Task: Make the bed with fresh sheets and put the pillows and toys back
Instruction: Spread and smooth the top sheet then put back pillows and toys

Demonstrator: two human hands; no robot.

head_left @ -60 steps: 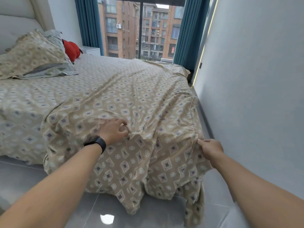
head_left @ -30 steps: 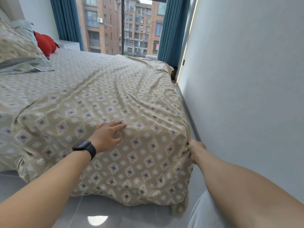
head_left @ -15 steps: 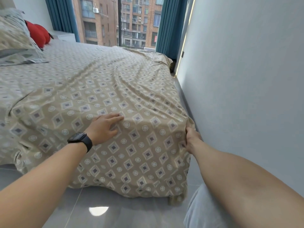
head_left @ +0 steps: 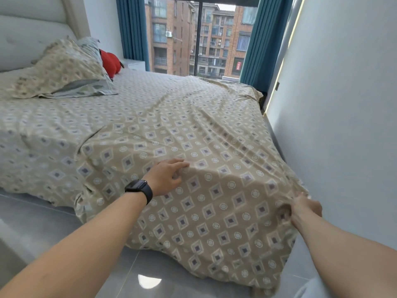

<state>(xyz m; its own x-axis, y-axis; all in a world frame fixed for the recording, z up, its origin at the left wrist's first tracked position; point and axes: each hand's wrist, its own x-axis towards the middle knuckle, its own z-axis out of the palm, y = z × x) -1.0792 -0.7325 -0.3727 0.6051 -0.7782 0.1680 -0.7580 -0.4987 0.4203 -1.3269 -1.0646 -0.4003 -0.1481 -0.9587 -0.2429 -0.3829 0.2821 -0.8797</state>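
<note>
A beige sheet [head_left: 214, 136] patterned with diamonds and circles covers the bed and hangs over its foot end. My left hand [head_left: 166, 176], with a black watch on the wrist, lies on the sheet near the foot edge, fingers apart and slightly curled. At the bed's right foot corner my right hand [head_left: 305, 208] pinches the bunched sheet. Two pillows [head_left: 62, 72] in matching fabric lean against the padded headboard [head_left: 28, 35]. A red soft toy [head_left: 110, 61] lies behind them.
A white wall [head_left: 343, 125] runs close along the bed's right side, leaving a narrow gap. Grey glossy floor tiles [head_left: 43, 229] lie at the foot. Blue curtains [head_left: 133, 29] frame a large window, and a white nightstand [head_left: 134, 64] stands beyond the toy.
My right hand has moved from the side of the corner to lower down, now bunching the sheet. My left hand stays on the sheet. The view has swung left, showing the headboard.
</note>
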